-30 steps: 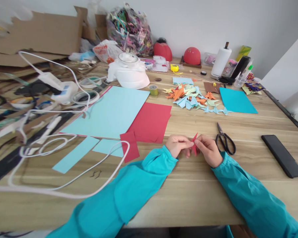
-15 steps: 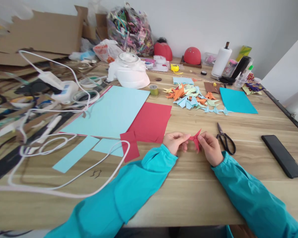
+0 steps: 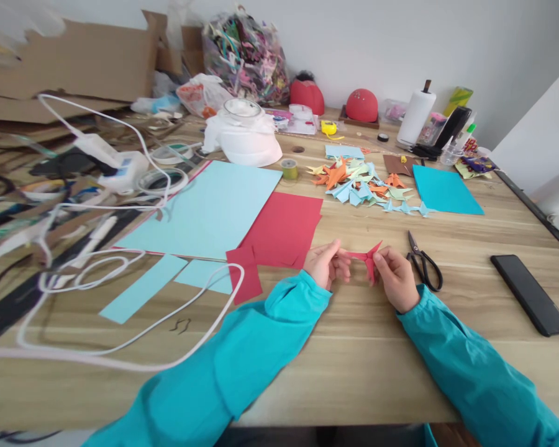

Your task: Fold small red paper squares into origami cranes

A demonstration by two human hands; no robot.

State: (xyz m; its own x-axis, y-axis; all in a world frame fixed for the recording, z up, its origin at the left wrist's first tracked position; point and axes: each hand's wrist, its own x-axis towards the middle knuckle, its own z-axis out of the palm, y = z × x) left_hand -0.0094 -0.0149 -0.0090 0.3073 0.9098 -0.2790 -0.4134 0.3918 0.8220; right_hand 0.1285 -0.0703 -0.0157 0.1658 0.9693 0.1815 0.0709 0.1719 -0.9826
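A small folded red paper figure [image 3: 366, 259] is held just above the wooden table [image 3: 382, 347] between both hands. My left hand [image 3: 325, 264] pinches one thin pointed end of it. My right hand [image 3: 395, 276] pinches the other side, fingers closed. Both arms wear teal sleeves. Black scissors [image 3: 422, 264] lie right beside my right hand. A red paper sheet [image 3: 284, 228] and a smaller red piece [image 3: 245, 273] lie just left of my left hand.
A pile of folded paper figures [image 3: 361, 183] and a teal sheet [image 3: 445, 189] lie further back. A black phone [image 3: 531, 302] lies at right. A large light blue sheet [image 3: 209, 208], light blue strips [image 3: 142, 288], white cables [image 3: 121, 310] and clutter fill the left.
My hands have drawn apart, pulling the red paper figure out longer. It was bunched between touching fingertips a second ago.
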